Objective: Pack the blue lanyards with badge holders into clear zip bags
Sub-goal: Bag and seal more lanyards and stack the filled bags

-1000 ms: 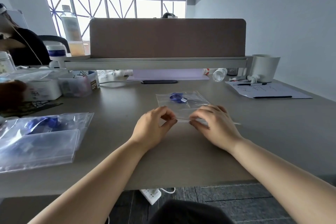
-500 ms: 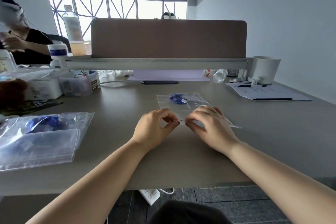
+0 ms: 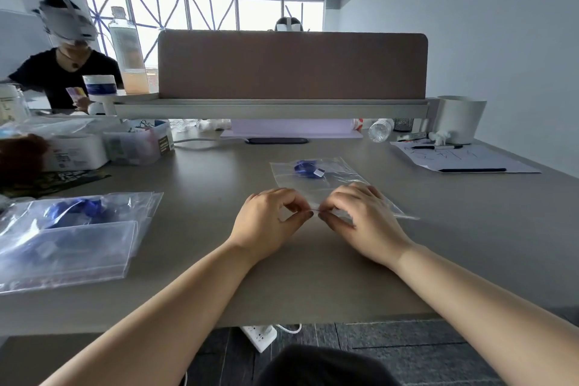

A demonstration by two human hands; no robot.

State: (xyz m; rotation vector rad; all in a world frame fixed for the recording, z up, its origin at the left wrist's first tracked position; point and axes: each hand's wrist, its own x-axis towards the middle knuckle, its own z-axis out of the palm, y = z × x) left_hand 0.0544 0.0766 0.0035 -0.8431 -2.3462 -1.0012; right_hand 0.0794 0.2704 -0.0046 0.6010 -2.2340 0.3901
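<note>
A clear zip bag [image 3: 332,180] lies flat on the grey desk in front of me, with a coiled blue lanyard [image 3: 306,168] and its small white tag at the bag's far end. My left hand [image 3: 268,221] and my right hand [image 3: 360,218] both pinch the bag's near zip edge, fingertips almost touching at the middle. At the left lies a stack of clear zip bags [image 3: 67,235] holding more blue lanyards and badge holders.
A brown divider panel [image 3: 291,64] on a shelf stands at the desk's far side. Plastic boxes [image 3: 138,144] sit at the back left, a paper sheet with pens [image 3: 460,158] and a white cup [image 3: 460,119] at the back right. A person sits at the far left.
My two hands have slid closer together along the bag's zip edge. The person at the far left has leaned further into view.
</note>
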